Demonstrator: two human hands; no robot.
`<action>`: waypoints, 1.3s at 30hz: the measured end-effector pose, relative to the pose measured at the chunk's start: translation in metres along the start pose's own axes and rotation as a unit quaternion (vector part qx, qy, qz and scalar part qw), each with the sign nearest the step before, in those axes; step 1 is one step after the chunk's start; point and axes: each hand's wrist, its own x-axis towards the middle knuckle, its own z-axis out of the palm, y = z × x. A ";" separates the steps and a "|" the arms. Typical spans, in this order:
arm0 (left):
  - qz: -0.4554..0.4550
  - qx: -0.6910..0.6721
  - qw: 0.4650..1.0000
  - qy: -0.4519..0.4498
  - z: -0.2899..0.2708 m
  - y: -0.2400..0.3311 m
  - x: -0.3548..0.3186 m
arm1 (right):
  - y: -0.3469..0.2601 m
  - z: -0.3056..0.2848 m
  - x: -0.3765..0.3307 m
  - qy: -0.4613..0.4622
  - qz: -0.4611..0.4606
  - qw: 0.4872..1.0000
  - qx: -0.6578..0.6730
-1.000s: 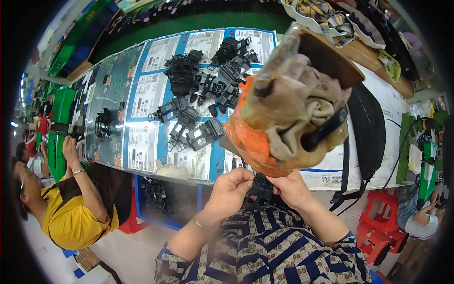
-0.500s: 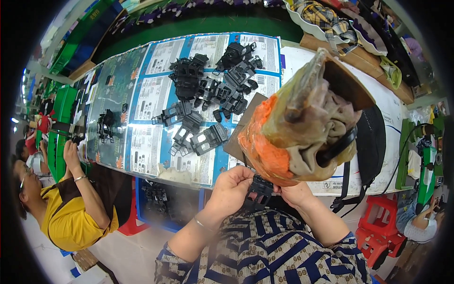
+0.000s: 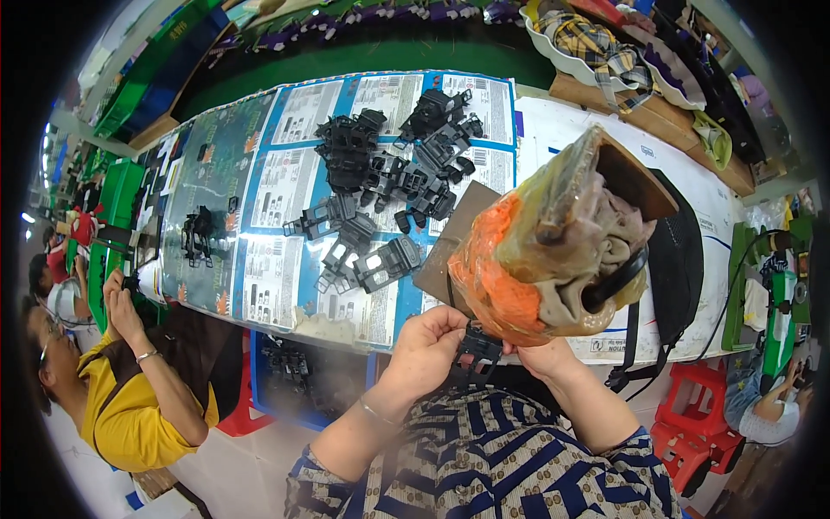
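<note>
One black plastic part (image 3: pixel 478 353) is seen in the head view, held just off the front edge of the table (image 3: pixel 277 177), below the bundle wrapped in orange and clear tape (image 3: pixel 497 259); its left side is pinched between the closed thumb and forefinger of the left hand (image 3: pixel 425 353), while at its right side a fingertip of the right hand (image 3: pixel 546 357) is shown, the other fingers being hidden by the bundle, so that their opening and hold cannot be told. Work on this part is judged to be under way and not finished, since both hands are kept at it. A loose heap of black parts (image 3: pixel 350 151) is spread from near the far edge towards the middle of the table, with more pieces (image 3: pixel 389 264) nearer the front edge, and a small cluster (image 3: pixel 199 235) is set apart towards the left end. Further dark parts are held in a blue bin (image 3: pixel 372 370) below the front edge. Which of these are done and which are left cannot be told, as no clear difference is shown
</note>
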 end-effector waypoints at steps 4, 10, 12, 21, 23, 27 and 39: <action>0.085 0.052 0.995 0.000 -0.003 -0.005 0.002 | -0.004 0.001 0.002 -0.002 -0.008 1.000 -0.007; 0.068 0.006 0.998 0.010 -0.001 -0.008 0.003 | -0.006 0.000 0.002 -0.001 -0.015 1.000 -0.003; 0.074 -0.003 0.997 0.009 0.000 -0.007 0.003 | -0.007 0.001 0.003 0.002 -0.014 1.000 -0.006; 0.112 0.056 0.992 0.017 0.001 -0.003 -0.002 | -0.004 -0.002 0.003 -0.002 -0.027 1.000 0.006; 0.072 -0.024 0.997 0.013 0.001 -0.004 -0.001 | -0.003 -0.002 0.005 -0.007 -0.034 0.999 0.005; 0.091 0.011 0.996 0.008 -0.001 -0.007 0.001 | -0.005 0.000 0.005 -0.005 -0.051 0.999 -0.005; 0.111 0.017 0.994 0.017 0.000 -0.007 0.001 | -0.002 -0.001 0.007 0.014 -0.053 0.998 -0.014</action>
